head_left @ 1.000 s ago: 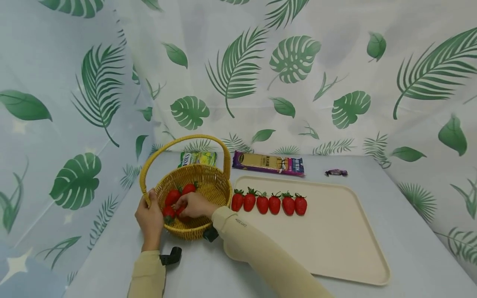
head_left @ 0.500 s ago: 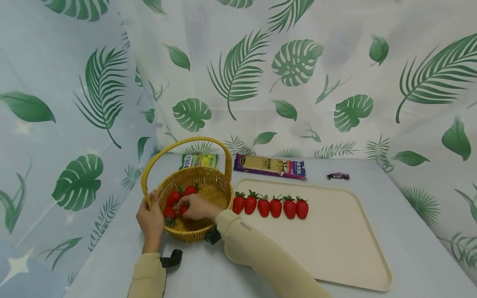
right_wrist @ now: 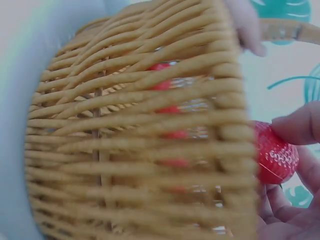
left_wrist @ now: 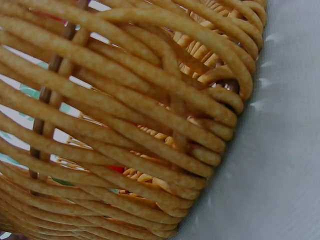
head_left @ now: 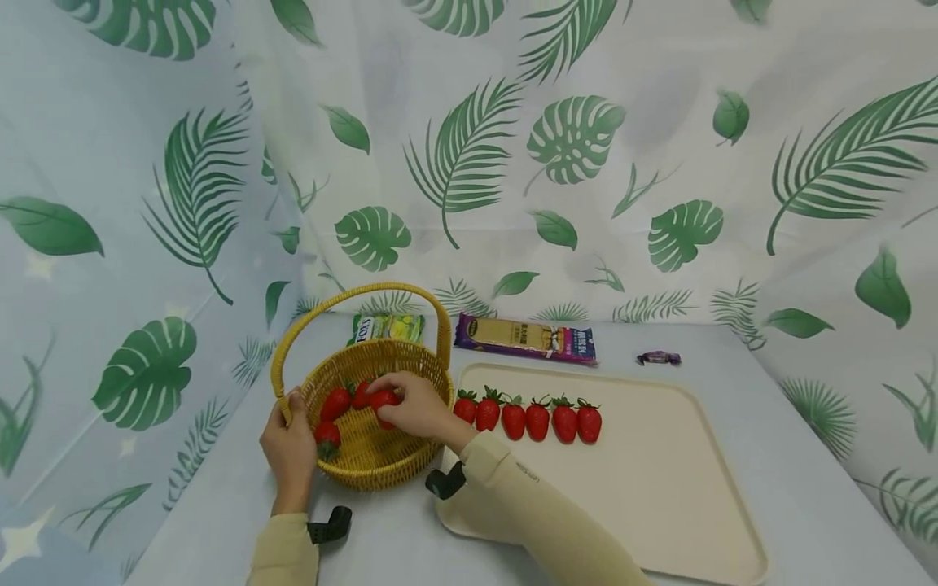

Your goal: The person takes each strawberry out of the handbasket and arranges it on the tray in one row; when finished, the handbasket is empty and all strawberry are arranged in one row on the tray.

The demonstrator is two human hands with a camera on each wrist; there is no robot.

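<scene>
A yellow wicker basket (head_left: 377, 478) with a tall arched handle stands at the left in the head view. My left hand (head_left: 289, 448) grips it where the handle meets the rim. A red strawberry (head_left: 384, 400) is pinched between thumb and fingers of my right hand (head_left: 421, 409), over the basket's right part. The right wrist view shows this strawberry (right_wrist: 276, 154) just beyond the rim. Three other strawberries (head_left: 335, 404) lie in the basket's left side. Wicker weave (left_wrist: 110, 115) fills most of the left wrist view, where the hand itself is out of sight.
Right of the basket lies a beige tray (head_left: 623, 505), bearing a row of several strawberries (head_left: 537, 423) along its upper left. Behind are a green packet (head_left: 392, 328), a long purple package (head_left: 526, 338) and a small purple wrapped candy (head_left: 658, 357). Leaf-patterned cloth surrounds the table.
My right hand has lifted a strawberry from among the others at the basket's left and moved up and right with it. My left hand keeps its hold on the basket.
</scene>
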